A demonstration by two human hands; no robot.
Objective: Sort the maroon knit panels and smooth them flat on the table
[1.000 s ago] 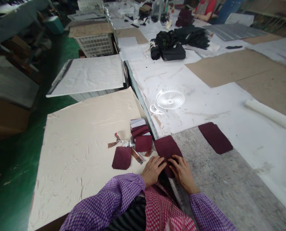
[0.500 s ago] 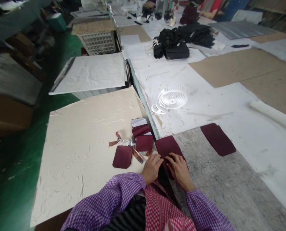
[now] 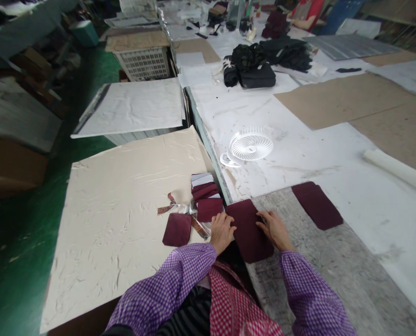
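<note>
A maroon fabric piece [image 3: 250, 233] lies at the near left edge of the grey board [image 3: 299, 261]. My left hand [image 3: 222, 232] is at its left edge, fingers bent and somewhat apart, nothing seen in them. My right hand [image 3: 274, 228] touches its right edge, thumb and forefinger apart. Left of my left hand, a single maroon piece [image 3: 177, 229] lies on the cream sheet [image 3: 106, 224], near a maroon piece [image 3: 209, 210] and a stack of maroon and pale pieces [image 3: 204, 185]. Another maroon piece [image 3: 317, 205] rests farther right on the board.
A white fan [image 3: 251, 145] lies on the white table covering [image 3: 285, 168]. Patterned ribbon scraps [image 3: 174, 205] are beside the stack. Black bundles [image 3: 257, 74] and brown sheets [image 3: 348, 100] are farther off. A white roll [image 3: 397, 170] is at right. A person in red [image 3: 311, 16] is at the far side.
My hands have moved apart: the right one went right, the left one slightly up and left. More of the maroon piece between them now shows, lying flat.
</note>
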